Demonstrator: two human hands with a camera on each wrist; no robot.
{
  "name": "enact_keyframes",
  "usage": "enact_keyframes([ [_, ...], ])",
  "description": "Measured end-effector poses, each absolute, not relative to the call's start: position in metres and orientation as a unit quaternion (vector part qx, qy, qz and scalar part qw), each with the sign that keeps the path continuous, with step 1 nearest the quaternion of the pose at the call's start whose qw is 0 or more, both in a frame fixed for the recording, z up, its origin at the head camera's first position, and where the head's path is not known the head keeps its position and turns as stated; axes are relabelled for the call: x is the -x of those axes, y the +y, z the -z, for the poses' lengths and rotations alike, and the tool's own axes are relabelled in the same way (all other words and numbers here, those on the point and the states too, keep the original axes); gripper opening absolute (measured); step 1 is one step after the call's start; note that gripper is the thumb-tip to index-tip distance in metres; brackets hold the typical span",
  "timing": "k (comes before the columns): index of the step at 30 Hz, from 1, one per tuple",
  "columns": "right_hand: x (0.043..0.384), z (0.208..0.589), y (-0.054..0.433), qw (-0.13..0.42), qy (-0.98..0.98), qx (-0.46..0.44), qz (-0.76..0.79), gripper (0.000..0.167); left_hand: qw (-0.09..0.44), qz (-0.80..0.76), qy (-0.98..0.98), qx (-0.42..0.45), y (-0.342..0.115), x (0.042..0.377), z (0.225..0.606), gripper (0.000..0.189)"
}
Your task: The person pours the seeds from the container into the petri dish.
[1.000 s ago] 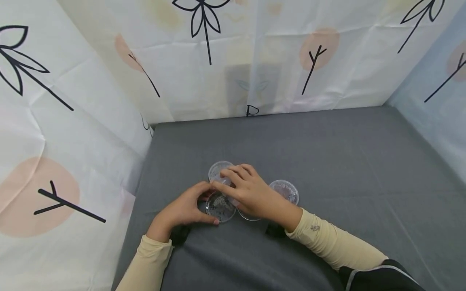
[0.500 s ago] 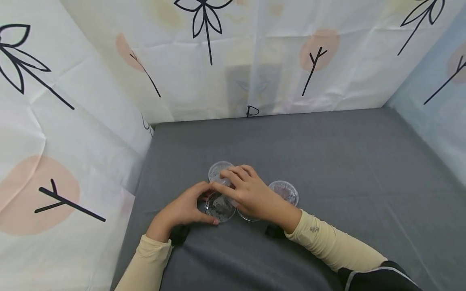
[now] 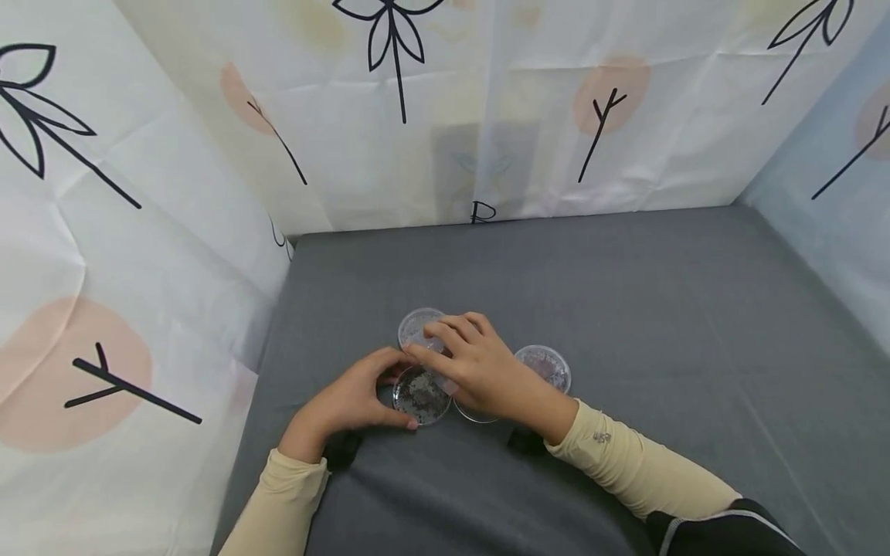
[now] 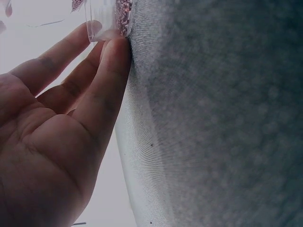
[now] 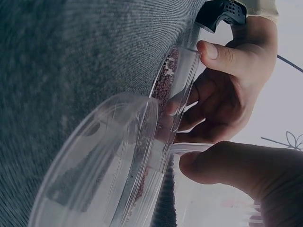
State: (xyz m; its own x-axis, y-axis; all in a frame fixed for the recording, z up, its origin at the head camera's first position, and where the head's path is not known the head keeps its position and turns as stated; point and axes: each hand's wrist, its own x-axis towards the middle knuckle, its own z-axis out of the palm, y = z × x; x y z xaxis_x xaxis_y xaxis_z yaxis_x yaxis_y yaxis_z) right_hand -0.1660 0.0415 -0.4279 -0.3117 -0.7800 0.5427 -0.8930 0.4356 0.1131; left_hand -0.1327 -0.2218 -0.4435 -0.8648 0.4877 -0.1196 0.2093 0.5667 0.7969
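A clear round dish [image 3: 422, 398] with small dark grains in it stands on the grey cloth. Thumb and fingers of my left hand [image 3: 354, 392] grip it from both sides; in the left wrist view the dish wall [image 4: 100, 21] sits at the fingertips. Over its right edge, my right hand [image 3: 480, 363] pinches a clear plastic container [image 5: 191, 147], mostly hidden by the fingers. The right wrist view shows reddish grains [image 5: 164, 85] in the dish that the left hand [image 5: 232, 90] grips, and the right thumb [image 5: 213, 165] on the container's rim.
More clear round dishes are close by: one behind [image 3: 416, 323], one to the right [image 3: 545, 364], and one [image 3: 475, 415] partly under the right hand. A large clear rim [image 5: 94, 127] fills the right wrist view's lower left. Patterned cloth walls [image 3: 521, 100] surround the table.
The right hand has shifted very slightly to the right, still holding the container. Grains in the gripped dish look a little more spread out. The left hand keeps its place.
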Motion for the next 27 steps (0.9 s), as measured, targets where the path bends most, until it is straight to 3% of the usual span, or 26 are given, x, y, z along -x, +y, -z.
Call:
enact_keyframes([
  [27,0.1599,0.428,0.041,0.274,-0.801,-0.528,-0.068,0.073,0.177,-0.429,0.867,-0.184,-0.2194,0.1325,0.4426,0.091],
])
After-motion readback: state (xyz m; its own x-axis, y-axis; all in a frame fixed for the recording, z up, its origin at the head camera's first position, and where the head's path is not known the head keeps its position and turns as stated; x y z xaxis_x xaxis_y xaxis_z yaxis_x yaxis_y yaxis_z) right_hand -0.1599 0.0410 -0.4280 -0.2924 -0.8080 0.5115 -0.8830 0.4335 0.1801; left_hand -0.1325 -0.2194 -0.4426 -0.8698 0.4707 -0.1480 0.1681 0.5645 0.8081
